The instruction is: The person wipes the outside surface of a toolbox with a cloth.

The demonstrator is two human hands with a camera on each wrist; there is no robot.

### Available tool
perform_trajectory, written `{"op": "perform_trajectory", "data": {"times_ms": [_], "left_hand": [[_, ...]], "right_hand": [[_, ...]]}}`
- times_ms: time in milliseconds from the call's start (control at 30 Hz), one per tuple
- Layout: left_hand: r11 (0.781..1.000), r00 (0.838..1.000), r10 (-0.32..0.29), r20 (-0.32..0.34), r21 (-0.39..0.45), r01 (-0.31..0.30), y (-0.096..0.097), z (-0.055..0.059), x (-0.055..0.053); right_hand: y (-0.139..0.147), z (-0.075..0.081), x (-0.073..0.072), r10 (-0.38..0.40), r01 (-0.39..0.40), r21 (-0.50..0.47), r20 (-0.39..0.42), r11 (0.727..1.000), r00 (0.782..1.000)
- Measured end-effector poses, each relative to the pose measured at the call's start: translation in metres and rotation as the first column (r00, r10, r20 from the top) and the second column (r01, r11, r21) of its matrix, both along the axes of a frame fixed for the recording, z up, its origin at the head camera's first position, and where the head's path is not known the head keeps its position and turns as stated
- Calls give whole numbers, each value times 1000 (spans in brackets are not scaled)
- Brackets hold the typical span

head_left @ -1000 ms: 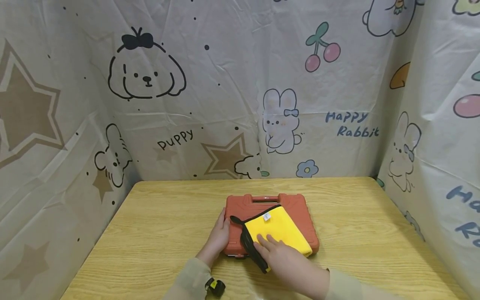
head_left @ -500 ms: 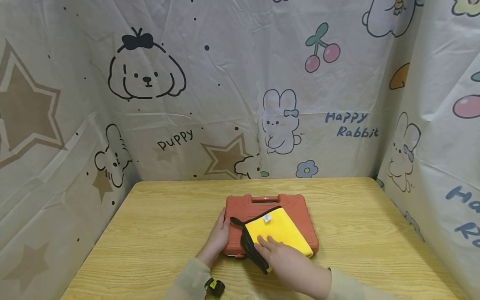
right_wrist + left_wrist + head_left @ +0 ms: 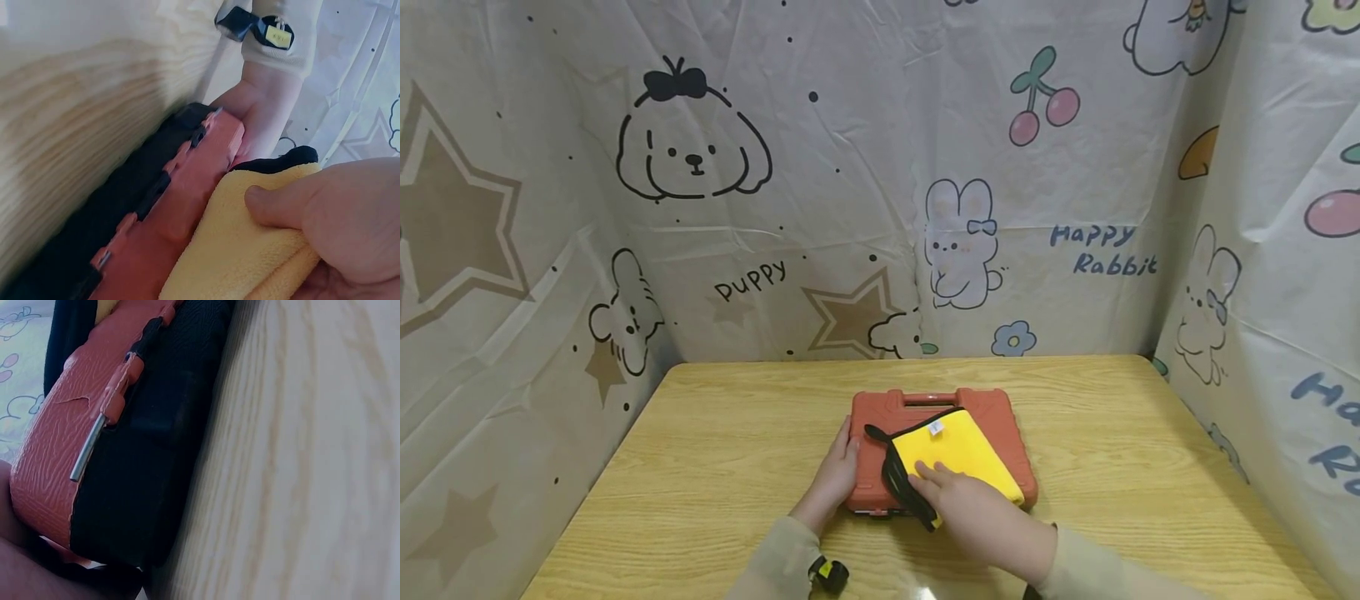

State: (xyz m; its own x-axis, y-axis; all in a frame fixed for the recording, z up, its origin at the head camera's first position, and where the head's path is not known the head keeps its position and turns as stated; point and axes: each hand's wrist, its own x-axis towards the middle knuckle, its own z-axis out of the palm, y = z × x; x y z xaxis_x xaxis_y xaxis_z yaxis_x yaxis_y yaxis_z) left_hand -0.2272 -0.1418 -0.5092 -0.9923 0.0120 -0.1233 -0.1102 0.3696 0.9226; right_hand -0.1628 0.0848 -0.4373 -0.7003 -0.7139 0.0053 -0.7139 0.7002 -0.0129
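On the bench [image 3: 737,467], looks like I'm wiping my red carrying case [image 3: 996,429]: left hand [image 3: 833,473] straight-fingered against its nine o'clock, right hand [image 3: 973,510] laid flat on the yellow cloth [image 3: 958,442] on top. Next stroke probably wants steady pressure toward twelve.

The yellow cloth [image 3: 958,454] hides much of the red case [image 3: 998,429]. Over the case's near edge, the right grip [image 3: 966,508] covers part of the cloth, whose white tag [image 3: 936,427] is too small to read.
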Motion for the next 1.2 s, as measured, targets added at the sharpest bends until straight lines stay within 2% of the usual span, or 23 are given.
{"op": "perform_trajectory", "data": {"times_ms": [100,567,900,1200], "left_hand": [[1000,1000,2,2,1,-2,0,0,0],[1000,1000,7,-2,10,-7,-2,0,0],[1000,1000,1,-4,10,-1,-1,3,2],[1000,1000,-1,3,19,1,-1,4,3]], "right_hand": [[0,0,-6,-11,11,-5,-7,1000,1000],[-2,7,-31,-112,123,-63,145,990,983],[7,13,-56,-160,180,-109,169,978,972],[9,10,-71,-264,303,-157,229,940,937]]}}
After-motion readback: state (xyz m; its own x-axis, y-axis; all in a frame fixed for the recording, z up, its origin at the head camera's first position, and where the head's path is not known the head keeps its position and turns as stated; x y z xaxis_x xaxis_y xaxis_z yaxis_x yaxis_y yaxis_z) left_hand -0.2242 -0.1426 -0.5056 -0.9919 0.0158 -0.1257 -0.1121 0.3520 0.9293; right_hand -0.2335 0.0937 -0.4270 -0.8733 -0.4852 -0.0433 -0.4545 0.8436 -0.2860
